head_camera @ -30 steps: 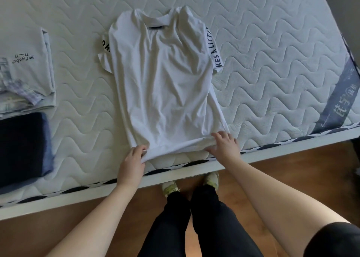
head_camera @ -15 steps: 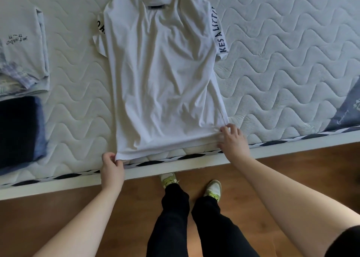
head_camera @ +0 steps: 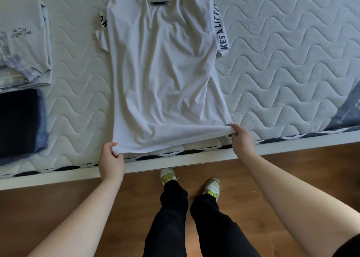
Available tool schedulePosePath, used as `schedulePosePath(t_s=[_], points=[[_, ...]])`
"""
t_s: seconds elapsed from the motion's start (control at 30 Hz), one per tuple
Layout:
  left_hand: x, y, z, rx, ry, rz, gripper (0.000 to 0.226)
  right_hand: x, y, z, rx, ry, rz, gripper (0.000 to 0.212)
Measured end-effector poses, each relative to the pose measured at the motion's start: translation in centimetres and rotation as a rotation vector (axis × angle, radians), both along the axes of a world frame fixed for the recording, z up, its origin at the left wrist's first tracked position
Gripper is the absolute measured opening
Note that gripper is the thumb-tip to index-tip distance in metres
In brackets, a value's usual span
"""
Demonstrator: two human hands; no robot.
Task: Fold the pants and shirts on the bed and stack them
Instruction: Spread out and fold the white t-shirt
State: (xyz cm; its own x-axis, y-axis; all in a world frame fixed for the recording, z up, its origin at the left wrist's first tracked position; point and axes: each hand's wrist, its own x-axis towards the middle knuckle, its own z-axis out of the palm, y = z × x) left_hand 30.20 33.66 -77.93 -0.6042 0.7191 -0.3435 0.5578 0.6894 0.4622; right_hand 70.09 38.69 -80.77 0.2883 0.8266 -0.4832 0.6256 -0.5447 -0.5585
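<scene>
Left hand [head_camera: 111, 159] and right hand [head_camera: 241, 137] each pinch a hem corner of white shirt [head_camera: 163, 71] at mattress [head_camera: 282, 61] near edge, likely tensioning it flat for folding.

Only a bit of lettering was readable. The white t-shirt [head_camera: 163, 71] had a black-on-white strip down one sleeve that read "KES A LITT" (cut off at both ends, so just a fragment). The other sleeve had big black letters too, but they were folded under and I couldn't make them out. The folded grey top [head_camera: 23, 32] at the side carried a small dark print, upside down and unreadable. The mattress [head_camera: 292, 61] had a grey corner label with script writing, too small to read.
</scene>
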Motion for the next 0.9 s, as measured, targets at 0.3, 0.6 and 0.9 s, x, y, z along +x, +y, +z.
schedulePosePath(t_s=[0.3,0.6,0.9], points=[[-2.2,-2.2,0.1,0.034,0.118,0.032,0.036,0.3,-1.9,1.0,0.046,0.155,-0.163,0.039],[-0.5,0.0,0.4,0.32,-0.582,0.565,0.023,-1.4,-2.4,0.3,0.027,0.596,-0.711,0.035],[0.0,2.9,0.5,0.281,-0.431,0.443,0.015,-2.6,-2.6,0.6,0.017,0.295,-0.482,0.025]])
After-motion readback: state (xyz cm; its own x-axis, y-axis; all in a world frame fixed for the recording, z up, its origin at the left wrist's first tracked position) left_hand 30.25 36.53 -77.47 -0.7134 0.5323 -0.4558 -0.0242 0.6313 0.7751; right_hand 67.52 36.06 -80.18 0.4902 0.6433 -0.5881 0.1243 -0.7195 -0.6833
